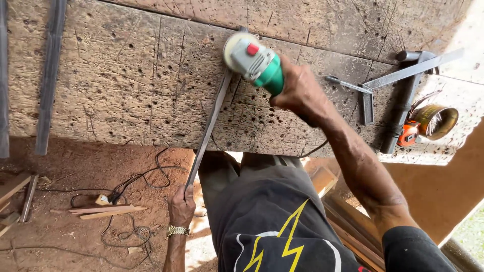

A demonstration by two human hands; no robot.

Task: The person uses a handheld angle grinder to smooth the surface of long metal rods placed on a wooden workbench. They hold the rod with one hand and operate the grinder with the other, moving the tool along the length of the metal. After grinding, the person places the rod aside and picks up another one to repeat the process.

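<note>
My right hand (pixel 300 93) grips a green and grey angle grinder (pixel 254 63) with a red button, its disc held against the upper part of a long flat metal bar (pixel 212 121). The bar lies slanted over the worn, hole-pitted wooden workbench (pixel 126 75) and sticks out past its near edge. My left hand (pixel 180 206), with a gold wristwatch, holds the bar's lower end below the bench edge.
A metal square (pixel 403 75) and dark steel pieces lie at the bench's right, beside an orange tape measure (pixel 408 135) and a round brass-coloured tin (pixel 436 121). Two dark bars (pixel 48 75) rest on the left. Black cable (pixel 136 181) and wood offcuts (pixel 106 211) litter the red dirt floor.
</note>
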